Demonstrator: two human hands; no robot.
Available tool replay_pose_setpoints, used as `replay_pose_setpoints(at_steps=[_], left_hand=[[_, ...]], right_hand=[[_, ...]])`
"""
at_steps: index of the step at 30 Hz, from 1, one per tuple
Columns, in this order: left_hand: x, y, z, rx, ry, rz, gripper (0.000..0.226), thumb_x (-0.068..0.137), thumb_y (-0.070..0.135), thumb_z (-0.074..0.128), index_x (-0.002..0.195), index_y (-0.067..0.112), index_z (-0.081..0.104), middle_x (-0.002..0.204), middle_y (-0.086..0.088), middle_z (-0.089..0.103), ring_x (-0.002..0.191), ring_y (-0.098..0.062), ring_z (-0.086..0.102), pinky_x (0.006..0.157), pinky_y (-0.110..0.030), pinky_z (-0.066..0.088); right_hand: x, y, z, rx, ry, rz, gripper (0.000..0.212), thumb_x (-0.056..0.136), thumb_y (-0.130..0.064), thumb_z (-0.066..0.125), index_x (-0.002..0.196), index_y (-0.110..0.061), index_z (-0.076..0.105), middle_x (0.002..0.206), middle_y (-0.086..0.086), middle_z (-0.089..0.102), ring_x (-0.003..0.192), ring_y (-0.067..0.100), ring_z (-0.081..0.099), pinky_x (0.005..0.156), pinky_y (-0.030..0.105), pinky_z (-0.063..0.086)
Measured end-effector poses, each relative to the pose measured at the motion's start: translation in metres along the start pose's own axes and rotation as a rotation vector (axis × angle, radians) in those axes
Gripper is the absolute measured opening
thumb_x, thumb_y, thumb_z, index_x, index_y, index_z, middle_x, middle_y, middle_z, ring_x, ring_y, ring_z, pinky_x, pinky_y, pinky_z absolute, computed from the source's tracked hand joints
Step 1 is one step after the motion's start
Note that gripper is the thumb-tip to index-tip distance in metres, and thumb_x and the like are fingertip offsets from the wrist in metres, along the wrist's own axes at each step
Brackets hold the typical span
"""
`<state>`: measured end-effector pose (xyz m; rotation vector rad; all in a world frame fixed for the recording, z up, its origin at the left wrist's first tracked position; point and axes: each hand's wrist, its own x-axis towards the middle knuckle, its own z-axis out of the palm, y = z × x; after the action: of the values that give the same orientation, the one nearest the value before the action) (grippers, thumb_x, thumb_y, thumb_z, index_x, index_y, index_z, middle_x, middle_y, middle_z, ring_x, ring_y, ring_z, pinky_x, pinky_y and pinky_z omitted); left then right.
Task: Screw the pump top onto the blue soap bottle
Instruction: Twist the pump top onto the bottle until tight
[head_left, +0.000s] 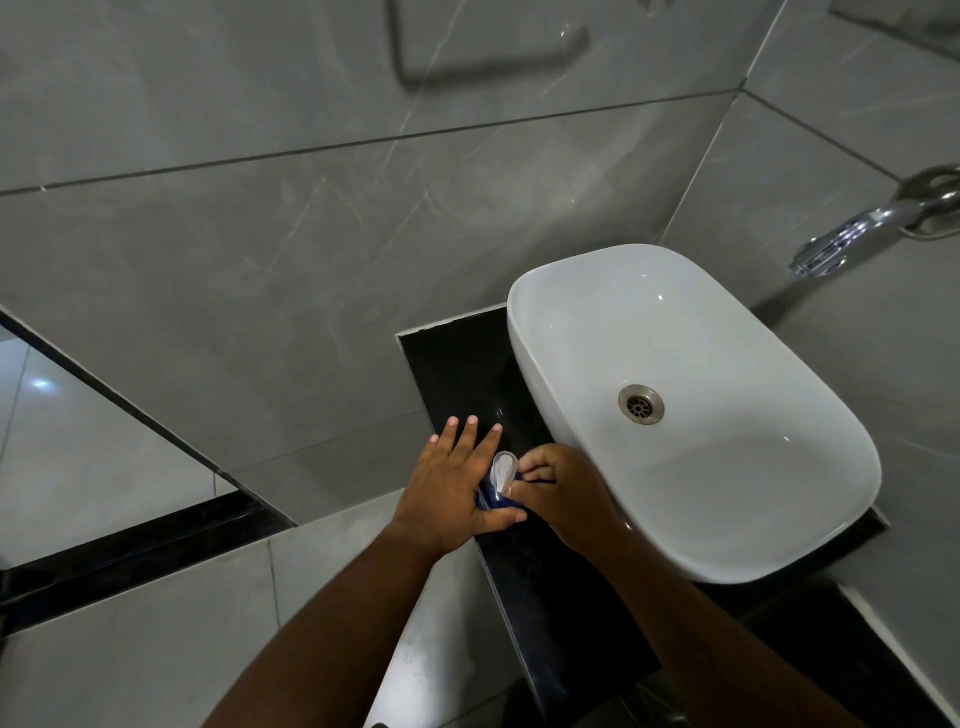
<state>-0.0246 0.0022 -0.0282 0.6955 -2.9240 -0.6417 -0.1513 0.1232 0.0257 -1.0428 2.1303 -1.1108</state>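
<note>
From the head view, the blue soap bottle (491, 500) stands on the black counter (457, 374) at the white basin's (779, 493) nine o'clock, left hand (449, 488) flat against its side with fingers splayed and thumb hooked underneath, right hand (558, 493) curled snugly around the white pump top (503, 469).

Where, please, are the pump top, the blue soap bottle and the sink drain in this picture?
pump top (503, 469): head view, on its white upper face, between the hands.
blue soap bottle (491, 500): head view, on the dark blue shoulder showing below the pump.
sink drain (641, 404): head view, on the metal grate's middle.
</note>
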Motion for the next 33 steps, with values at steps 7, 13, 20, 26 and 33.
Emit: replay_pose_setpoints(at_steps=[7,13,20,26,33], left_hand=[[0.000,0.000,0.001,0.000,0.009,0.006,0.102,0.074,0.088,0.036,0.150,0.034,-0.005,0.162,-0.008,0.004,0.143,-0.020,-0.015,0.114,-0.041,-0.005],[0.000,0.000,0.000,0.020,-0.016,-0.001,0.103,0.074,0.089,0.033,0.149,0.034,-0.009,0.162,-0.006,-0.002,0.142,-0.019,-0.020,0.113,-0.039,-0.009],[0.000,0.001,-0.001,-0.007,0.000,0.006,0.103,0.074,0.088,0.035,0.151,0.033,-0.005,0.162,-0.006,0.000,0.143,-0.019,-0.019,0.113,-0.040,-0.007],[0.000,0.000,-0.001,-0.037,-0.003,0.006,0.104,0.073,0.089,0.036,0.152,0.032,-0.003,0.162,-0.007,0.001,0.143,-0.019,-0.017,0.114,-0.042,-0.005],[0.002,-0.002,-0.001,-0.057,-0.009,0.020,0.104,0.073,0.088,0.038,0.152,0.033,-0.003,0.162,-0.006,-0.001,0.142,-0.018,-0.020,0.112,-0.038,-0.011]], right_hand=[[0.000,-0.008,-0.001,-0.107,-0.051,-0.145,0.022,0.080,-0.008,0.065,0.102,-0.009,0.067,0.091,0.007,0.066,0.077,0.014,0.062,0.073,0.013,0.048],[0.002,-0.010,0.001,-0.137,-0.011,-0.136,0.020,0.075,-0.012,0.070,0.093,-0.009,0.065,0.086,0.005,0.062,0.074,0.011,0.059,0.069,0.016,0.048],[0.009,-0.010,-0.004,-0.244,-0.158,-0.171,0.018,0.079,-0.015,0.065,0.096,-0.007,0.064,0.092,0.010,0.060,0.077,0.015,0.056,0.068,0.023,0.043],[0.009,-0.011,0.001,-0.236,-0.094,-0.150,0.013,0.077,-0.018,0.066,0.087,-0.009,0.067,0.083,0.003,0.058,0.072,0.011,0.053,0.062,0.008,0.035],[0.008,-0.010,-0.001,-0.299,-0.127,-0.177,0.020,0.080,-0.018,0.066,0.097,-0.010,0.062,0.093,0.007,0.057,0.075,0.009,0.052,0.061,0.006,0.035]])
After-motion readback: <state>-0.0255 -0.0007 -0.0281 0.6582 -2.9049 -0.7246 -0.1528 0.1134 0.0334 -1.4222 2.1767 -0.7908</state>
